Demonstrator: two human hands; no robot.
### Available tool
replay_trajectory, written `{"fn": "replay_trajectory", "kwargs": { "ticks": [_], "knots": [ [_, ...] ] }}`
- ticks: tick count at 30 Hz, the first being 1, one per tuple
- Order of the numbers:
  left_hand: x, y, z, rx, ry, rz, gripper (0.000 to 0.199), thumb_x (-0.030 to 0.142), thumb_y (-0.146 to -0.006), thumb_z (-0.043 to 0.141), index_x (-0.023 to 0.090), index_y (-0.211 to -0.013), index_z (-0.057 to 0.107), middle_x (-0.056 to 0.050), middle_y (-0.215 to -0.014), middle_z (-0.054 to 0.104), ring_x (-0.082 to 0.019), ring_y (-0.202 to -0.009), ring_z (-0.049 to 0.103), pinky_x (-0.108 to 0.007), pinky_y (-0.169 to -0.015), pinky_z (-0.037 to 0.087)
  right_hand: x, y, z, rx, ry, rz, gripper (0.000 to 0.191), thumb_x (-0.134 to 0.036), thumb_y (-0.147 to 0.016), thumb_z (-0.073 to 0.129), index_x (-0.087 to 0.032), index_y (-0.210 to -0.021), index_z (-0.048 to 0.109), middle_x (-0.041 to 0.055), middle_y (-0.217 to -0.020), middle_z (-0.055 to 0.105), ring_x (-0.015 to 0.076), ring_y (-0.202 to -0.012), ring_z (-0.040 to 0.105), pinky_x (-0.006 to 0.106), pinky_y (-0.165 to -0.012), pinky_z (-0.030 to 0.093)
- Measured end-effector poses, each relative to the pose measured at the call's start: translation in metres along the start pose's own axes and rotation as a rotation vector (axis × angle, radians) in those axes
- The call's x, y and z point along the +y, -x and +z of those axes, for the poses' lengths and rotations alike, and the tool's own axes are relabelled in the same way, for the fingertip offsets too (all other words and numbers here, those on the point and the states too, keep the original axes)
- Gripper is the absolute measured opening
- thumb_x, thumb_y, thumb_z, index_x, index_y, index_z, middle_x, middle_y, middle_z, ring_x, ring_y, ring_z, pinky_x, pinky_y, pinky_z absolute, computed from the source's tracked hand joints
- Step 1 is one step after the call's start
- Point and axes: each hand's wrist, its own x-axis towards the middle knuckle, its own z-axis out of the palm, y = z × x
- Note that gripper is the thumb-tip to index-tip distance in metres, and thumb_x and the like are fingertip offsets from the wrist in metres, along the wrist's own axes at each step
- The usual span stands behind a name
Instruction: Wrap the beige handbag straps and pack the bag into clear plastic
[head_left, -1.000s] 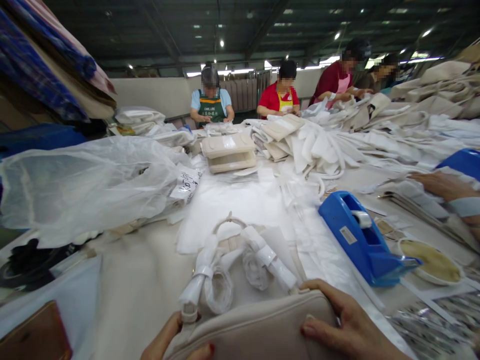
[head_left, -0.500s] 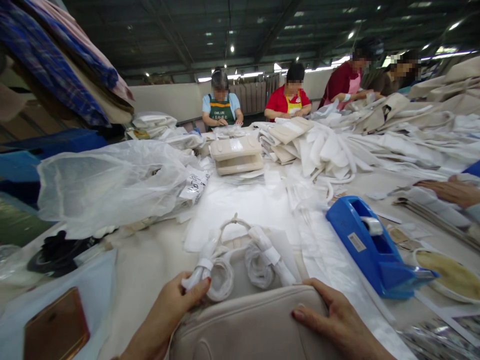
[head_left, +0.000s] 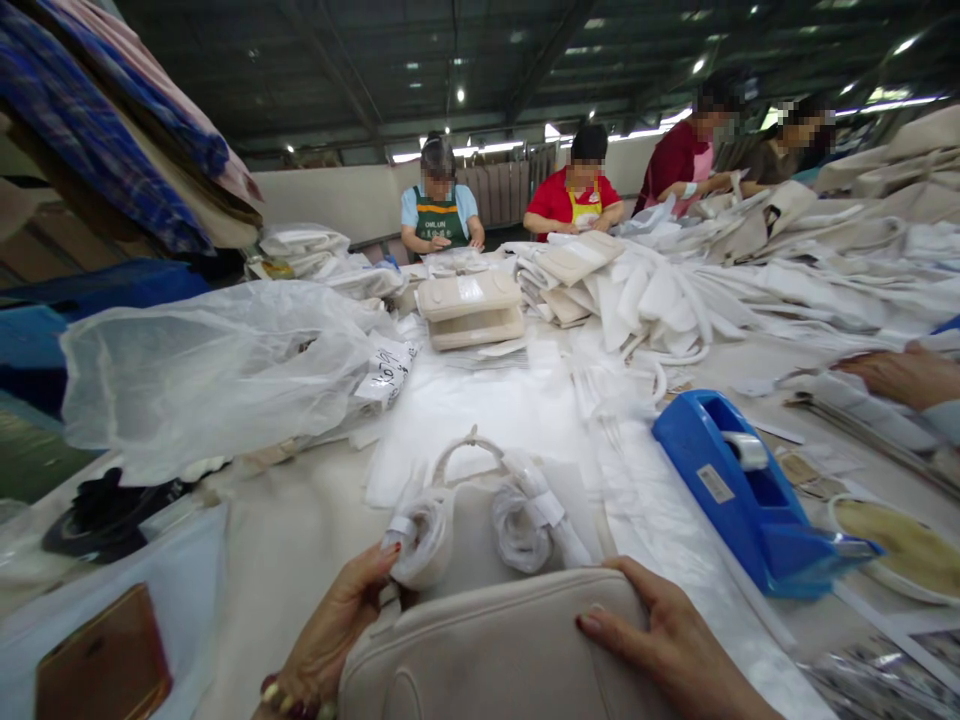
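Note:
A beige handbag (head_left: 495,650) is in front of me at the bottom of the view, its lower part cut off. My right hand (head_left: 660,625) grips its upper right edge, thumb on the front and fingers behind. At the upper left corner, my left hand (head_left: 349,605) closes around a white-wrapped strap (head_left: 420,535), thumb on the wrapping; its other fingers are partly hidden. A second wrapped strap coil (head_left: 521,530) rests behind the bag on the right. Between the two coils arches a thin beige handle (head_left: 471,442).
A blue tape dispenser (head_left: 750,500) stands right, beside a round tape roll (head_left: 900,545). Left are a phone (head_left: 105,655) and a clear plastic bag (head_left: 225,365). Stacked beige bags (head_left: 471,310) sit ahead. A co-worker's hand (head_left: 904,375) is far right; several people work opposite.
My left hand has shifted slightly left and down along the bag's corner, and the left strap coil has turned and moved left. My right hand keeps its hold.

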Motion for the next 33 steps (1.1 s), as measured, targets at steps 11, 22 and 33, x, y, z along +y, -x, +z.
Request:
{"fn": "replay_trajectory", "kwargs": {
  "ticks": [11,22,33],
  "knots": [
    [-0.031,0.030,0.007,0.122,-1.776,1.624,0.042,0.033,-0.086,0.051,0.019,-0.125,0.047,-0.010,-0.115,0.063,-0.024,-0.106,0.058,-0.033,-0.091,0.045,-0.002,0.000,0.002,0.026,0.019,0.019,0.042,-0.056,-0.069,0.061,-0.019,-0.088,0.062,0.0015,-0.081,0.069,0.0214,-0.077,0.062,0.027,-0.066,0.046],
    [-0.084,-0.010,0.051,0.120,-1.913,1.492,0.007,0.022,-0.084,0.048,0.017,-0.089,0.048,-0.003,-0.069,0.055,-0.021,-0.059,0.053,-0.034,-0.054,0.040,-0.035,-0.017,-0.007,0.127,0.479,-0.044,0.053,-0.058,-0.074,0.051,-0.016,-0.107,0.055,0.0105,-0.097,0.064,0.0255,-0.090,0.060,0.035,-0.079,0.043],
    [-0.085,-0.009,0.050,0.120,-1.885,1.431,0.002,0.022,-0.082,0.048,0.020,-0.082,0.047,-0.002,-0.068,0.055,-0.021,-0.059,0.052,-0.035,-0.056,0.039,-0.061,-0.077,0.003,0.020,0.589,-0.083,0.023,-0.032,-0.087,0.038,-0.016,-0.079,0.053,0.0057,-0.080,0.061,0.0189,-0.076,0.056,0.026,-0.062,0.038]
  ]
}}
